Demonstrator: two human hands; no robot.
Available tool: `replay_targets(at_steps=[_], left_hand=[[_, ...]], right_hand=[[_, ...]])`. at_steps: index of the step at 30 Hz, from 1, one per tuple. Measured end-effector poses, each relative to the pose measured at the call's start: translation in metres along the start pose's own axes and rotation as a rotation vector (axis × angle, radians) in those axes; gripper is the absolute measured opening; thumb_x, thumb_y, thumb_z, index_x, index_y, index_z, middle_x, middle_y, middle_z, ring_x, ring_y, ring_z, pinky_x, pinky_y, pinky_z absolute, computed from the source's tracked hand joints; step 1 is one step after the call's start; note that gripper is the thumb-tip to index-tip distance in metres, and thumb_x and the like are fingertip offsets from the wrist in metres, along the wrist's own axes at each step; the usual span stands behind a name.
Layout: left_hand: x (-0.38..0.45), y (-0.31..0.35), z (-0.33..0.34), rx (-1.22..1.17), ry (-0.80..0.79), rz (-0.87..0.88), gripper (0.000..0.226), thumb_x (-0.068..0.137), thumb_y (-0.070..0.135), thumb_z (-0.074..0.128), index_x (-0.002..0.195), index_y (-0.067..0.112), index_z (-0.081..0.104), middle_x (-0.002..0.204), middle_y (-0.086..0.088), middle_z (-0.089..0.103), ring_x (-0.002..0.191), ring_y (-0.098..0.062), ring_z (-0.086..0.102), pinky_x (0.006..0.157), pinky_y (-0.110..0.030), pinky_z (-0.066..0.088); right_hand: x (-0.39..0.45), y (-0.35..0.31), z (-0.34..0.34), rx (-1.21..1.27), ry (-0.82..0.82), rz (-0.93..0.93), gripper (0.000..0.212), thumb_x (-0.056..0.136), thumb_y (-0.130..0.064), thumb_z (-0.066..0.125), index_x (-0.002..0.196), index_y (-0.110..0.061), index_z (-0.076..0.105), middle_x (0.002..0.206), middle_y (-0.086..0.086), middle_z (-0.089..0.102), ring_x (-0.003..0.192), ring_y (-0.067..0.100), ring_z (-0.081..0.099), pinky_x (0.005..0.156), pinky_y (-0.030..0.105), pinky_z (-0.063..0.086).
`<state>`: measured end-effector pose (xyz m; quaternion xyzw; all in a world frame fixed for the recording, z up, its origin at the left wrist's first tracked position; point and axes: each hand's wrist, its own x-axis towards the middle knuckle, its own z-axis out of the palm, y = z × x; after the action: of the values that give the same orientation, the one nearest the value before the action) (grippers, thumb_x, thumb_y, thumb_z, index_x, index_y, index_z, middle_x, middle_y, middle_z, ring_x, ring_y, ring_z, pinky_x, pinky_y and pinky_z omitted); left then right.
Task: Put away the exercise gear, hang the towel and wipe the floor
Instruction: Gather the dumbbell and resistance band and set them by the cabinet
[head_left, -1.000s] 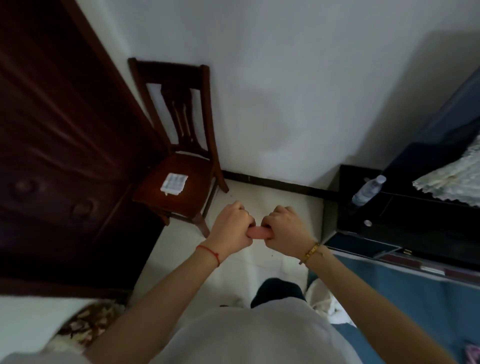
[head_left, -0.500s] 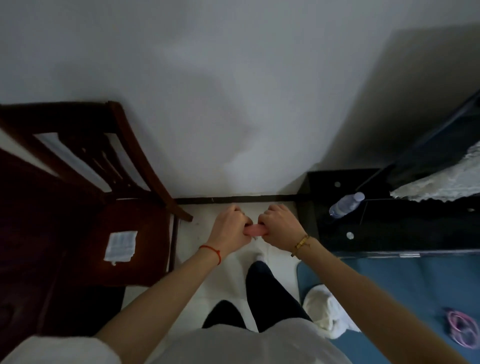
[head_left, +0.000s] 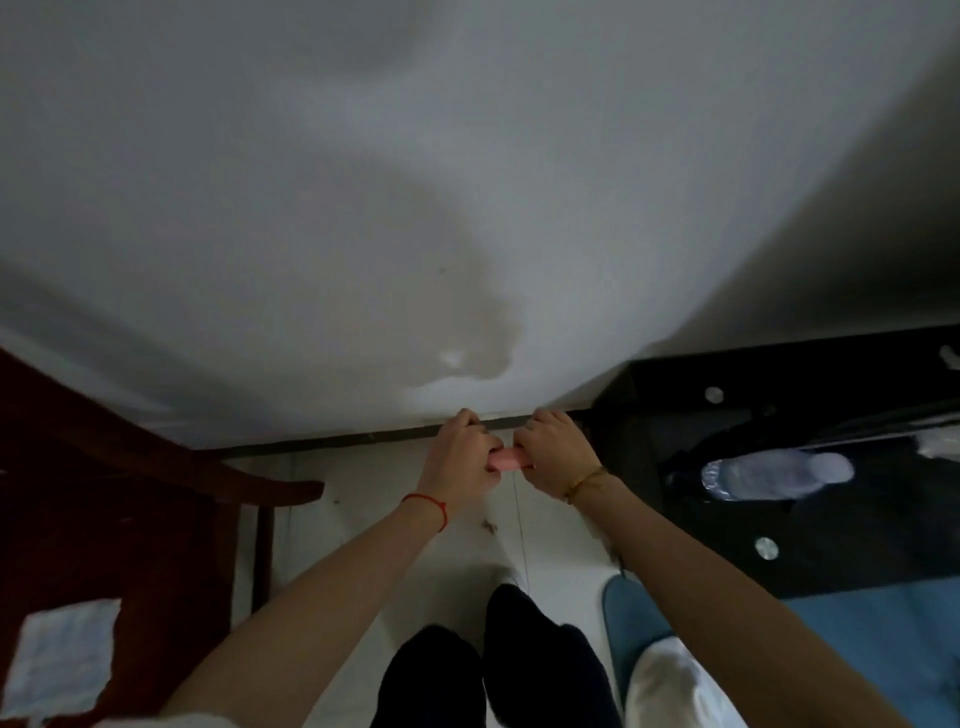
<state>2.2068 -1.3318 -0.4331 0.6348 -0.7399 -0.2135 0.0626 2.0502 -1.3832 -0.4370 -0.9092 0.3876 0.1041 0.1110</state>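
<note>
We grip a pink band (head_left: 505, 460) between our left hand (head_left: 457, 457) and right hand (head_left: 558, 451), both clenched on it, probably folding it small for storing.

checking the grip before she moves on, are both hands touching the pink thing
Touching. The head view shows the left hand and the right hand each curled round an end of the pink object, only its middle showing between them.
</note>
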Motion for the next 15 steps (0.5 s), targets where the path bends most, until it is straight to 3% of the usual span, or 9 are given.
replay_targets(at_steps=[3, 7, 12, 15], left_hand=[[0.039, -0.04, 0.075, -0.007, 0.008, 0.004, 0.008, 0.076, 0.019, 0.067, 0.081, 0.022, 0.072, 0.073, 0.004, 0.065, 0.093, -0.018, 0.044, 0.075, -0.026, 0.029], [0.078, -0.091, 0.179, 0.023, 0.019, 0.01, 0.009, 0.079, 0.02, 0.066, 0.085, 0.023, 0.073, 0.075, 0.005, 0.066, 0.093, -0.017, 0.045, 0.078, -0.025, 0.034], [0.113, -0.147, 0.294, 0.039, -0.008, 0.001, 0.009, 0.078, 0.018, 0.067, 0.084, 0.021, 0.073, 0.074, 0.002, 0.065, 0.093, -0.019, 0.046, 0.083, -0.03, 0.041], [0.13, -0.176, 0.353, 0.061, -0.02, 0.001, 0.014, 0.083, 0.02, 0.065, 0.095, 0.019, 0.072, 0.082, 0.0, 0.066, 0.102, -0.021, 0.047, 0.087, -0.03, 0.04]], right_hand=[[0.042, 0.022, 0.075, -0.039, 0.003, 0.012, 0.012, 0.078, -0.02, 0.061, 0.088, -0.016, 0.066, 0.087, 0.0, 0.066, 0.092, 0.022, 0.055, 0.089, 0.032, 0.038], [0.087, 0.047, 0.184, -0.081, 0.004, 0.012, 0.012, 0.063, -0.021, 0.074, 0.07, -0.018, 0.065, 0.069, 0.0, 0.065, 0.073, 0.022, 0.058, 0.074, 0.032, 0.046], [0.133, 0.066, 0.306, -0.095, 0.045, -0.014, 0.008, 0.071, -0.019, 0.072, 0.073, -0.015, 0.066, 0.07, 0.003, 0.064, 0.073, 0.022, 0.057, 0.074, 0.032, 0.046], [0.157, 0.074, 0.363, -0.118, 0.03, -0.022, 0.02, 0.055, -0.02, 0.083, 0.062, -0.017, 0.064, 0.058, 0.0, 0.059, 0.061, 0.018, 0.055, 0.062, 0.026, 0.046]])
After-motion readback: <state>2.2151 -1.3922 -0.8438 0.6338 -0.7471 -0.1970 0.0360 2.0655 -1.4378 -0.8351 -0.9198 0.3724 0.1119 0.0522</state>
